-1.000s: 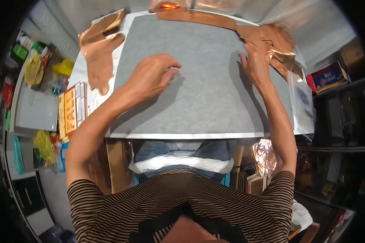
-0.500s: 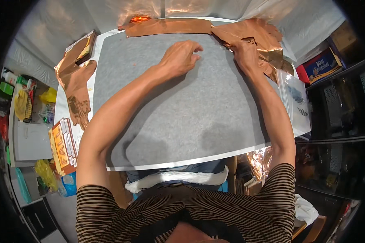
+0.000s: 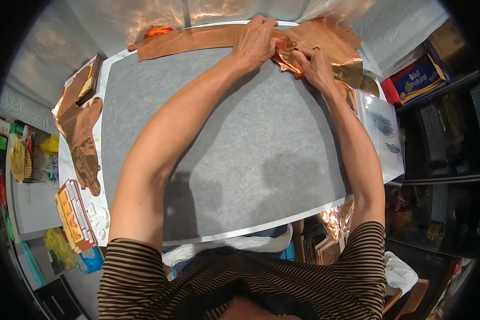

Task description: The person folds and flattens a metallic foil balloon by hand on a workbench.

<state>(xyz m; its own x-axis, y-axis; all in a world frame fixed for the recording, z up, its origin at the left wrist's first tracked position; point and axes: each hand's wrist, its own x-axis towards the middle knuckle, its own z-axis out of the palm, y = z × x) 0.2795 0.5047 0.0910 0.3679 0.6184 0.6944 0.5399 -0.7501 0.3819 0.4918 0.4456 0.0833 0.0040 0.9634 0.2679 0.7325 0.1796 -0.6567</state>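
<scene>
Head: copper foil point(image 3: 326, 41), lettered box point(image 3: 420, 81)

Along the far edge of a grey rectangular mat point(image 3: 261, 133), a long copper-coloured foil strip point(image 3: 186, 41), with a broad crumpled copper-coloured foil sheet point(image 3: 320, 34) at its right end. To the mat's right, nearer than the sheet, a clear plastic bag point(image 3: 381, 138). To its left, a jagged copper-coloured foil piece point(image 3: 85, 128) behind a yellow-and-brown rectangular pack point(image 3: 72, 216).

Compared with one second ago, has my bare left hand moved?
Yes. Judged against the grey rectangular mat, your left hand has moved away from you and rightward, from over the mat to its far edge, at the long copper-coloured foil strip.
</scene>
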